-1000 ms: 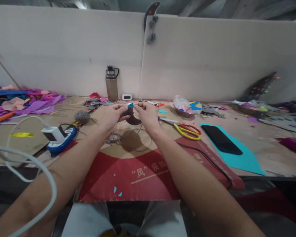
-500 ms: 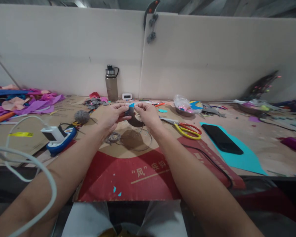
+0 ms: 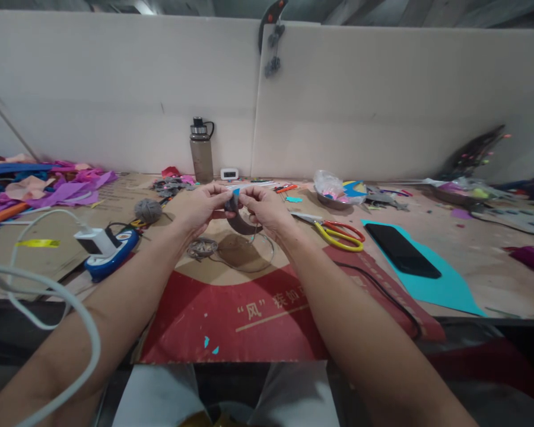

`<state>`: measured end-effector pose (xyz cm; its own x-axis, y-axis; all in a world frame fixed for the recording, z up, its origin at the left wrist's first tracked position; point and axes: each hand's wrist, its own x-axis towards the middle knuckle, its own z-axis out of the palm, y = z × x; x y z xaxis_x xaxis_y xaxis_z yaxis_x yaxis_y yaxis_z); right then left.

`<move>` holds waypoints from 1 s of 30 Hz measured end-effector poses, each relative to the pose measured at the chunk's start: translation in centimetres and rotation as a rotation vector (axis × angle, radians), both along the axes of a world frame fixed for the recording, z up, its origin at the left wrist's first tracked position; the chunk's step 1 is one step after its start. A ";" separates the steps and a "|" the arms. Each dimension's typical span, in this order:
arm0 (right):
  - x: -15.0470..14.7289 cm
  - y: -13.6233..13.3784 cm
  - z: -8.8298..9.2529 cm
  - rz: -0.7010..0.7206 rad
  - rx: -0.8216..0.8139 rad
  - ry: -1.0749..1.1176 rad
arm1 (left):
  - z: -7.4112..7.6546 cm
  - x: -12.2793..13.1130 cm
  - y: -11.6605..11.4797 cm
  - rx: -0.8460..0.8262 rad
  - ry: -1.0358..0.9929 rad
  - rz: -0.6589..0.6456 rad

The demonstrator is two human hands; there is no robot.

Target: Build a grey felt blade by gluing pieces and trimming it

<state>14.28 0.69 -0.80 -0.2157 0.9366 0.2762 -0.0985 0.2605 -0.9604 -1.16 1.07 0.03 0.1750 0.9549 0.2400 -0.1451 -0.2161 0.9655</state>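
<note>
A dark grey curved, crescent-like piece (image 3: 244, 225) with a small blue tip (image 3: 236, 193) is held up between both hands. My left hand (image 3: 208, 204) pinches its upper left end with thumb and fingers. Close beside it, my right hand (image 3: 263, 206) is closed with its fingertips at the same end; its inner fingers are partly hidden. Below the hands, a thin wire loop (image 3: 272, 255) and a small coil of grey cord (image 3: 202, 248) lie on the red and tan cardboard (image 3: 187, 320).
Right of my hands lie yellow-and-red-handled scissors (image 3: 340, 236) and a black phone (image 3: 400, 250) on turquoise sheet. A bottle (image 3: 202, 151) stands by the back board. At left are a grey yarn ball (image 3: 148, 210), a blue power strip (image 3: 111, 255) and a white cable (image 3: 93, 332).
The fingertips of both hands have come closer together, and the right hand has shifted slightly left. Less of the blue tip shows; the curved piece has turned a little.
</note>
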 end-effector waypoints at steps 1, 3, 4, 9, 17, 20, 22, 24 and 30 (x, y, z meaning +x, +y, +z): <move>-0.1 0.0 0.0 -0.006 0.004 -0.006 | 0.0 0.0 0.0 0.010 0.013 0.010; -0.3 0.0 -0.1 -0.025 0.010 -0.020 | -0.1 0.1 0.0 0.029 0.033 0.016; -0.4 0.0 -0.1 -0.033 0.009 -0.021 | -0.1 0.1 0.0 0.036 0.043 0.008; -0.9 0.1 -0.3 -0.075 -0.002 0.008 | -0.4 0.1 0.1 0.051 0.070 -0.036; -0.7 0.7 -0.7 -0.189 0.055 0.009 | -0.3 0.2 -0.1 0.044 0.081 -0.105; -0.6 0.8 -0.8 -0.204 0.078 -0.022 | -0.6 0.2 0.2 0.068 0.107 -0.074; -0.6 0.7 -0.8 -0.214 0.087 -0.036 | -0.8 0.3 0.4 0.069 0.099 -0.044; -0.6 0.7 -0.8 -0.220 0.087 -0.041 | -0.8 0.5 0.3 0.049 0.070 -0.033; -0.7 0.9 -0.8 -0.210 0.052 -0.034 | -0.8 0.9 0.0 -0.017 -0.096 0.042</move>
